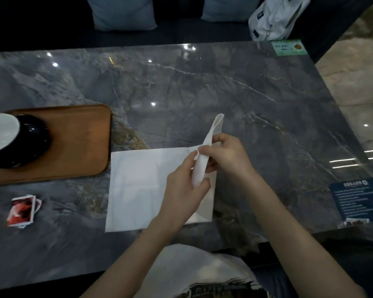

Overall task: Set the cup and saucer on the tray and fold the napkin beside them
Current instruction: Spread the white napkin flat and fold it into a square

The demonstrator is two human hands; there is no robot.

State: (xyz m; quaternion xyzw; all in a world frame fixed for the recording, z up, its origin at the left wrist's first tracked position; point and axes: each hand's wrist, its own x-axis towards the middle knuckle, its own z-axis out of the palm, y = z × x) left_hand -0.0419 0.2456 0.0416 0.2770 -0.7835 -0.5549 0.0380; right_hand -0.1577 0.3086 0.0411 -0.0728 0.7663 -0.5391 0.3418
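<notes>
Already the cup and saucer are sitting on the wooden tray. Just beside it on the tabletop, both the left hand and right hand are pinching closed on the white napkin's lifted right edge. Being soft, limp cloth, it is probably best gripped at corners.

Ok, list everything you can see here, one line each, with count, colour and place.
table: one, grey marble, fills the view
tray: one, brown wood, left side of the table
cup: one, dark outside and white inside, on the tray at its left end
saucer: one, dark, under the cup on the tray
napkin: one, white, flat on the table right of the tray, right edge lifted
cards: small stack, red and white, near left of the table
green card: one, far right corner
blue card: one, near right edge
cushions: two, pale blue, behind the table
bag: one, white, behind the table
left hand: grip on the napkin's lifted edge
right hand: grip on the same edge
</notes>
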